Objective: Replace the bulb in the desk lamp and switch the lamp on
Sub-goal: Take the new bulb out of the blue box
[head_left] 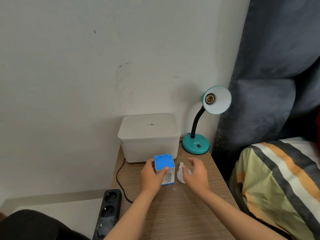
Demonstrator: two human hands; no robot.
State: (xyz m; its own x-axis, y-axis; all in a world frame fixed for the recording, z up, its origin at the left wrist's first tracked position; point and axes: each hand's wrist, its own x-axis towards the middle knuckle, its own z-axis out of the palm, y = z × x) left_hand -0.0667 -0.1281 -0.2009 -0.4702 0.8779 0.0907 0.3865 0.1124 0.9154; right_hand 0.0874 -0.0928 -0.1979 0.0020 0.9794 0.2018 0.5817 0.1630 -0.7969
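Note:
A teal desk lamp (195,144) stands at the back right of the wooden bedside table (173,213). Its shade (219,101) faces me and the socket (209,98) inside holds no bulb. A white bulb (180,175) lies on the table with its screw base pointing away from me. My right hand (195,174) hovers over the bulb with fingers spread, the thumb touching the glass. My left hand (153,175) grips a blue-topped bulb box (164,164) that stands upright just left of the bulb.
A white lidded plastic box (149,135) sits against the wall behind the bulb box. A black cord (121,184) runs off the table's left edge to a black power strip (109,210) on the floor. A striped bed cover (277,184) and dark headboard (270,66) border the right.

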